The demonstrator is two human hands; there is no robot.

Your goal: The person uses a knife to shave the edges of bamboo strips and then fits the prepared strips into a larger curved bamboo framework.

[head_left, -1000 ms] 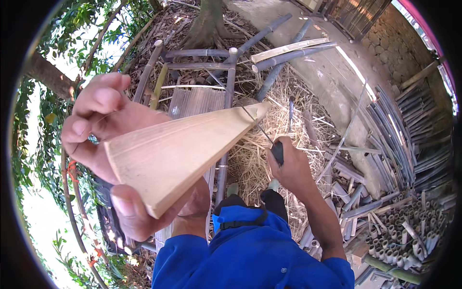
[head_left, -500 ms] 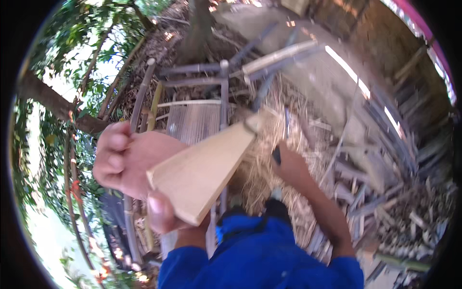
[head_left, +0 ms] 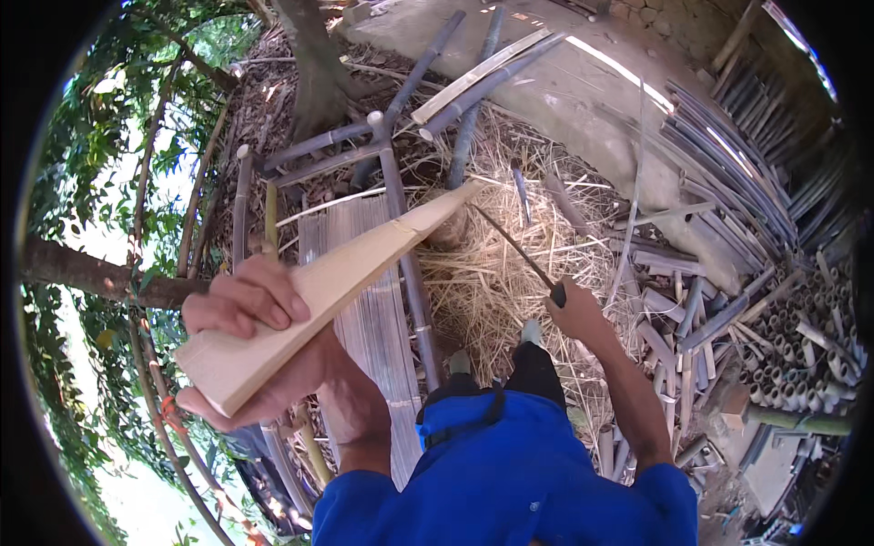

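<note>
- Nearest, at the low middle: the blue shirt point(head_left: 528, 473) of the person at work.
- Left hand point(head_left: 309, 369): raised at the left, its fingers bent over the far edge of the wooden wedge point(head_left: 355, 264), the thumb below the near edge.
- Wooden wedge: held above the slatted bench point(head_left: 373, 350), broad end near and left, narrow tip far and right. It is probably light, stiff and dry, with little slip; the thin tip looks the most fragile part. The broad end seems the sound place to take hold, clear of the blade.
- Right hand point(head_left: 581, 314): fingers closed around the dark handle of a slender knife point(head_left: 514, 246). The blade points far and left, its end just beside the wedge's tip; contact cannot be told.
- Beyond and below: pale shavings point(head_left: 492, 282) on the ground; at right, stacked bamboo tubes point(head_left: 806, 364).
- Farthest: bamboo poles point(head_left: 492, 84) and a tree trunk point(head_left: 314, 73).
</note>
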